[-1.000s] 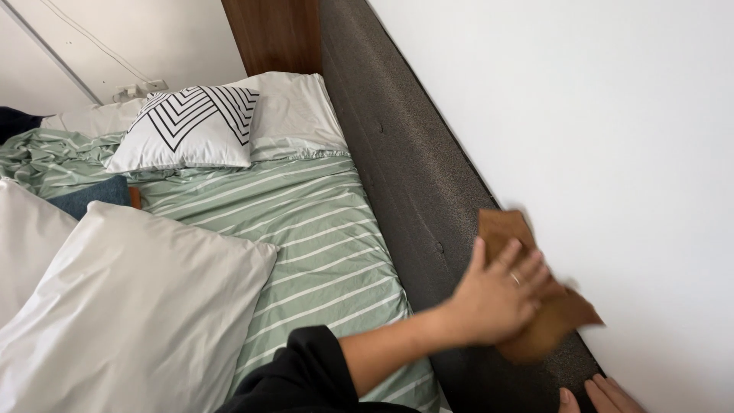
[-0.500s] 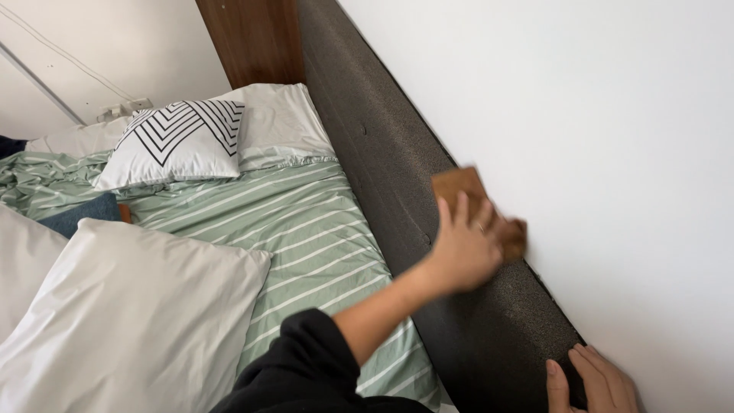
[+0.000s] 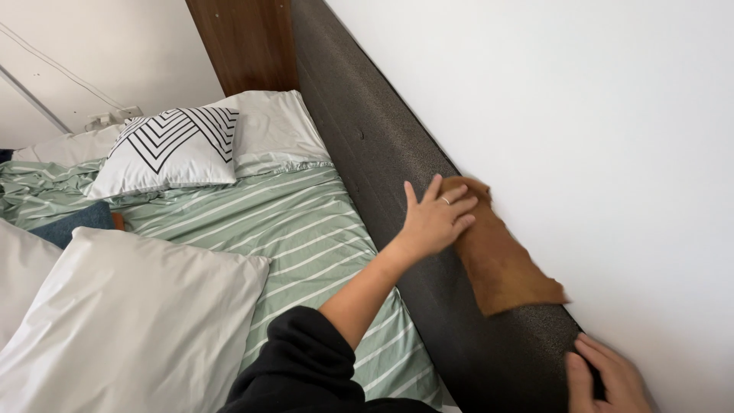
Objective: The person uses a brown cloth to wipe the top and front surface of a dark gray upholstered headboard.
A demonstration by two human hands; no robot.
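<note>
The left hand (image 3: 434,222) presses flat, fingers spread, on a brown cloth (image 3: 501,256) draped along the dark headboard (image 3: 382,153); the cloth trails back toward the right hand (image 3: 608,378), which grips the headboard's edge.

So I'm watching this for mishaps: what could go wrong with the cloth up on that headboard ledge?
1. Only the fingers of the left hand press the brown cloth; its loose end lies by the white wall and could slip down behind the dark headboard.
2. The right hand grips the headboard's top edge by the wall, so weight leaned there might slip.
</note>
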